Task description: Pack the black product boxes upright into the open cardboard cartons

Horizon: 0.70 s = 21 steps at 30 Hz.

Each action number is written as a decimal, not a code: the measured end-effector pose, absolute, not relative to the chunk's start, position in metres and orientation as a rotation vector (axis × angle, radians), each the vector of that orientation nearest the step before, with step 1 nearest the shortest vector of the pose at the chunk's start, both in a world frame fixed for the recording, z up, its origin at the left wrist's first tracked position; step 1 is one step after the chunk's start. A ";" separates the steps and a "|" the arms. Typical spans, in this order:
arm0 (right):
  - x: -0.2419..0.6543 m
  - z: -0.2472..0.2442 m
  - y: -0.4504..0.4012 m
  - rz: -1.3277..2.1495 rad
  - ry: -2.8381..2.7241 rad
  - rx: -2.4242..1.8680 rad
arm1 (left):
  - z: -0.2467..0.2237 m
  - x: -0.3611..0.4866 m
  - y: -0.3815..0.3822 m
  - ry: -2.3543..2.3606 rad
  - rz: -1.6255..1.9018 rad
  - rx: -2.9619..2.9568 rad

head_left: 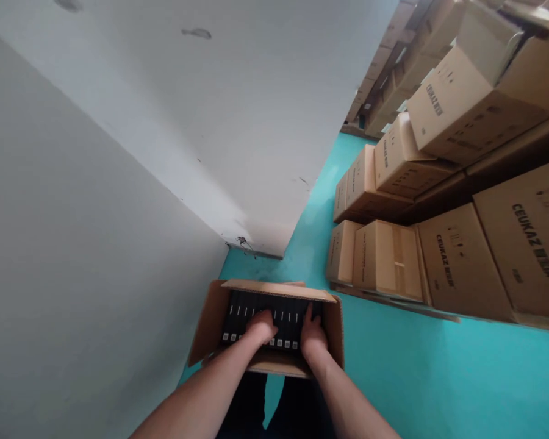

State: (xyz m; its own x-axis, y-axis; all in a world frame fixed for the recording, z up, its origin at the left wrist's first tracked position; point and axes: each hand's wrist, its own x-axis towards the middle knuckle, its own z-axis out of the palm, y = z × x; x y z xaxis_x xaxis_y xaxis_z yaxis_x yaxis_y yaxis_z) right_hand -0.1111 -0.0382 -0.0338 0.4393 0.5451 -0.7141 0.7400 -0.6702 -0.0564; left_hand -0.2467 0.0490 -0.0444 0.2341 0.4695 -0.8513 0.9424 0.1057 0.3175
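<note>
Just ahead of the person's dark-clothed legs, one open carton [205,323] sits by the turquoise floor [407,360], holding one row of slim black boxes [287,326]; at least eight white marks show along them, and the exact count is hidden behind the hands. Grey-white walls [110,244] close off the left side and the far side, meeting in a corner just beyond the carton. On the right, well apart from it, stand stacked brown cartons [462,262], four of them showing in the nearest lower row, with more piled behind. Two bare hands reach inside past the raised flaps. The left hand [261,326] bends down onto the middle of the row, its fingertips out of sight; the right hand [313,332] lies at the right end, one finger stretched forward, the others curled. Whether either grips a box I cannot tell.
</note>
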 end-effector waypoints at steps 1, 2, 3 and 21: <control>-0.113 -0.037 -0.037 -1.052 1.077 2.430 | -0.042 -0.242 0.045 1.354 -0.582 1.516; -0.112 -0.038 -0.036 -1.047 1.074 2.434 | -0.041 -0.236 0.041 1.316 -0.560 1.507; -0.111 -0.038 -0.035 -1.059 1.110 2.433 | -0.040 -0.230 0.035 1.276 -0.539 1.489; -0.070 0.050 -0.080 -0.903 1.720 3.059 | 0.098 -0.385 0.035 1.102 -0.467 1.738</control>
